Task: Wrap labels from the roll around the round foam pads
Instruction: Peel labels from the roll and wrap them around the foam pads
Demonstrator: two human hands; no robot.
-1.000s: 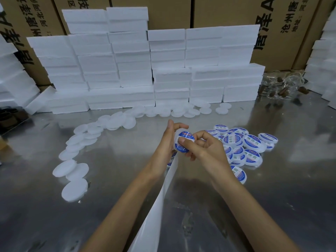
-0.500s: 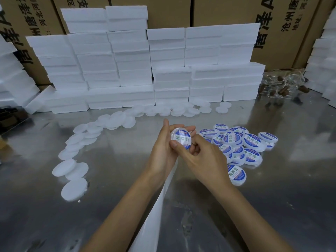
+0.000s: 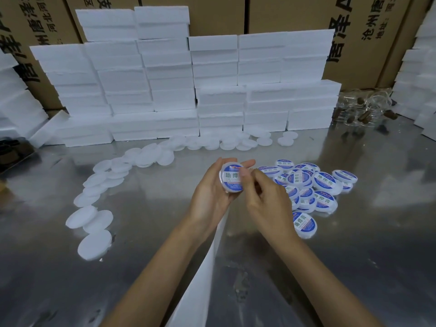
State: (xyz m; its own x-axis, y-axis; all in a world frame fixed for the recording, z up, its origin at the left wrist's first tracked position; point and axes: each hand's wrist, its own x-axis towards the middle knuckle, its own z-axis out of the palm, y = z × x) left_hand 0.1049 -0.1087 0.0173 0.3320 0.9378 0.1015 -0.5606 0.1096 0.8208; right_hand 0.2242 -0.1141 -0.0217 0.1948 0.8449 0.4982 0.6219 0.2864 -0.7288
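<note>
My left hand [image 3: 210,197] cradles a round white foam pad [image 3: 230,179] with a blue and white label on its face, fingers curled round its far rim. My right hand [image 3: 264,197] is beside it, thumb tip pressing the label's right edge, other fingers curled. A white backing strip [image 3: 205,267] from the label roll hangs down between my forearms. A pile of labelled pads [image 3: 313,187] lies to the right. Bare white pads [image 3: 94,244] trail in an arc on the left and back [image 3: 236,141].
Stacks of white foam blocks [image 3: 169,90] line the back of the shiny metal table [image 3: 365,244], with more at both sides. Cardboard cartons [image 3: 368,38] stand behind. Clear bags with brown pieces [image 3: 363,112] lie at the back right.
The pad has turned from edge-on to label face up in my left palm. My right thumb has slid onto the label's right edge. Both hands have risen slightly.
</note>
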